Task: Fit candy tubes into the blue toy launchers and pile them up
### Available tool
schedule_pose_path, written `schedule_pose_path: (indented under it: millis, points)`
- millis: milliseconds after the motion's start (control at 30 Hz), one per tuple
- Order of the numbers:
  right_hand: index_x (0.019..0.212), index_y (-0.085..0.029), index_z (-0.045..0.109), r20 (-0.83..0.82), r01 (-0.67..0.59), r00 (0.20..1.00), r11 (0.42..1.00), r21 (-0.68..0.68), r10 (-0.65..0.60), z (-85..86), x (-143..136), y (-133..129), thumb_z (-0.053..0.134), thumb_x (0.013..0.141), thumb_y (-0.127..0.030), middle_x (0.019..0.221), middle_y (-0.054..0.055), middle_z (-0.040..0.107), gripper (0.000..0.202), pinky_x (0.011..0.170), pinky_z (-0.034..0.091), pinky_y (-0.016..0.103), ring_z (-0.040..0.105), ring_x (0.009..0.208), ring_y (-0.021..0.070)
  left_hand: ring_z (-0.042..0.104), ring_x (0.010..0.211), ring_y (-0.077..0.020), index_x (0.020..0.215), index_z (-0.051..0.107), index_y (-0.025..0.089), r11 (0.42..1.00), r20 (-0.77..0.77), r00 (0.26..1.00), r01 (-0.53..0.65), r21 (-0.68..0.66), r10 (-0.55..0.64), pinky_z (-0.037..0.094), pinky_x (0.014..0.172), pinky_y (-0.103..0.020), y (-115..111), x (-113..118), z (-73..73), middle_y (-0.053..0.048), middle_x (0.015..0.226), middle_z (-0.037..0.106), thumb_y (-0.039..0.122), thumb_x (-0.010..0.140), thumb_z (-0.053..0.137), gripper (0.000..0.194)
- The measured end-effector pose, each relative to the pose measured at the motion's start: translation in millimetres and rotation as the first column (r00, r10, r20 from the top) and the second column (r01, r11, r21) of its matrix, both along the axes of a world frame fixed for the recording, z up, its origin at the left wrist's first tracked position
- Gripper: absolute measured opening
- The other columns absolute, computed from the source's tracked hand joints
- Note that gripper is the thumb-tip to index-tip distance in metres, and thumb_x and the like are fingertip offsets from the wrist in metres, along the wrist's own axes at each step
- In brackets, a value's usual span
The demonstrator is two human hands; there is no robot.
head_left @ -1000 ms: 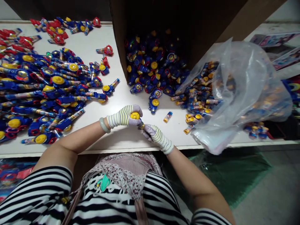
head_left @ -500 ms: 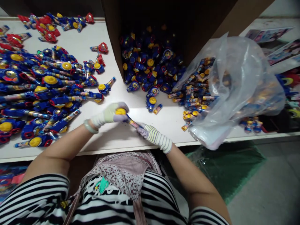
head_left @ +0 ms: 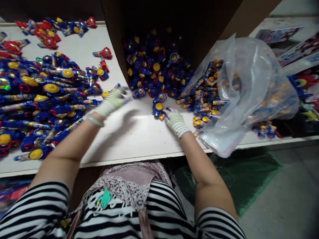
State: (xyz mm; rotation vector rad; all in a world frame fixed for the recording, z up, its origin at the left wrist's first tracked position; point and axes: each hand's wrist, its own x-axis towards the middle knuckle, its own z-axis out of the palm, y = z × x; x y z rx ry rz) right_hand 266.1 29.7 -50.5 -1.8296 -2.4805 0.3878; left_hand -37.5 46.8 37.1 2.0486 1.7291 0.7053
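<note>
My left hand, in a pale glove, is blurred above the table beside the left pile of blue toys with yellow discs. Its fingers look spread, and nothing shows in them. My right hand, in a striped glove, has its fingertips on a small printed tube with an orange end, lying on the table. Just left of those fingers lies a loose blue toy with a yellow disc; another blue toy lies behind it.
A cardboard box on its side holds a heap of blue toy bodies. To the right, a clear plastic bag spills small printed tubes. Red toys lie at the back left. The table's front edge runs before me.
The blue toy with a tube that both hands held has left them. My left hand moved up and left; my right hand moved up and right onto the small loose tube.
</note>
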Motion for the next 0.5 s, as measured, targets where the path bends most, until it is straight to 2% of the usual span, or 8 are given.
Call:
schedule_pose_path:
  millis: [33, 100, 200, 267, 333, 367, 433, 500]
  points:
    - [0.136, -0.018, 0.063, 0.038, -0.001, 0.999, 1.000, -0.016, 0.002, 2.1, -4, -2, 0.056, 0.092, -0.024, 0.140, 0.016, 0.059, 0.045, 0.101, 0.047, 0.044, 0.055, 0.121, 0.0322, 0.066, 0.098, -0.0199, 0.123, 0.059, 0.013, 0.997, 0.011, 0.998, 0.062, -0.046, -0.061, 0.053, 0.097, -0.034, 8, 36, -18.3, -0.008, 0.113, 0.069, 0.033, 0.085, 0.073, 0.045]
    - [0.130, -0.017, 0.066, 0.100, 0.008, 0.995, 1.000, -0.028, -0.005, 5.8, -8, -10, 0.057, 0.092, -0.029, 0.132, 0.017, 0.062, 0.041, 0.097, 0.048, 0.043, 0.056, 0.117, 0.0325, 0.066, 0.105, -0.0295, 0.120, 0.061, 0.011, 0.973, -0.001, 0.994, 0.107, -0.206, -0.110, 0.053, 0.097, -0.039, 24, 96, -47.0, -0.014, 0.112, 0.069, 0.039, 0.075, 0.082, 0.057]
    - [0.119, -0.015, 0.069, 0.108, 0.031, 0.994, 0.998, -0.051, -0.026, 7.9, -2, -31, 0.058, 0.091, -0.032, 0.124, 0.018, 0.065, 0.033, 0.094, 0.048, 0.041, 0.058, 0.115, 0.0324, 0.064, 0.113, -0.0374, 0.115, 0.060, 0.010, 0.927, 0.075, 0.996, 0.063, -0.371, -0.038, 0.050, 0.100, -0.043, 39, 140, -66.2, -0.018, 0.111, 0.068, 0.030, 0.067, 0.086, 0.058]
    - [0.119, -0.015, 0.066, 0.028, 0.087, 0.996, 0.992, -0.093, -0.084, 6.3, 5, -48, 0.056, 0.093, -0.032, 0.119, 0.017, 0.068, 0.032, 0.091, 0.049, 0.039, 0.062, 0.108, 0.0296, 0.066, 0.106, -0.0348, 0.109, 0.060, 0.012, 0.915, 0.131, 0.991, 0.040, -0.401, 0.014, 0.051, 0.095, -0.041, 35, 139, -68.4, -0.016, 0.104, 0.069, 0.026, 0.068, 0.084, 0.050]
    - [0.121, -0.013, 0.063, -0.094, 0.145, 0.982, 0.975, -0.171, -0.162, 2.9, 10, -63, 0.053, 0.095, -0.033, 0.112, 0.016, 0.071, 0.034, 0.087, 0.050, 0.035, 0.066, 0.098, 0.0260, 0.067, 0.091, -0.0288, 0.106, 0.058, 0.012, 0.896, 0.297, 0.951, 0.057, -0.441, 0.085, 0.054, 0.083, -0.038, 20, 125, -68.2, -0.014, 0.095, 0.068, 0.029, 0.075, 0.077, 0.040]
    - [0.122, -0.013, 0.061, -0.160, 0.154, 0.969, 0.966, -0.206, -0.188, 1.2, 9, -69, 0.051, 0.097, -0.034, 0.110, 0.015, 0.072, 0.035, 0.085, 0.051, 0.033, 0.067, 0.094, 0.0246, 0.066, 0.085, -0.0257, 0.108, 0.056, 0.012, 0.886, 0.440, 0.888, 0.091, -0.455, 0.135, 0.054, 0.077, -0.037, 9, 116, -68.2, -0.012, 0.094, 0.067, 0.032, 0.078, 0.073, 0.039]
    - [0.125, -0.014, 0.059, -0.274, 0.116, 0.945, 0.964, -0.238, -0.181, -0.4, 1, -78, 0.047, 0.098, -0.034, 0.111, 0.014, 0.073, 0.036, 0.083, 0.051, 0.031, 0.069, 0.093, 0.0234, 0.064, 0.082, -0.0203, 0.114, 0.054, 0.013, 0.896, 0.718, 0.660, 0.155, -0.415, 0.219, 0.053, 0.074, -0.033, -15, 99, -69.5, -0.010, 0.096, 0.064, 0.034, 0.082, 0.068, 0.041]
    - [0.128, -0.015, 0.058, -0.333, 0.061, 0.934, 0.976, -0.208, -0.130, 2.3, -14, -82, 0.045, 0.099, -0.034, 0.116, 0.013, 0.073, 0.038, 0.085, 0.050, 0.031, 0.069, 0.098, 0.0235, 0.061, 0.085, -0.0167, 0.115, 0.055, 0.015, 0.938, 0.857, 0.471, 0.148, -0.313, 0.211, 0.052, 0.078, -0.029, -35, 88, -73.0, -0.007, 0.100, 0.062, 0.035, 0.081, 0.069, 0.042]
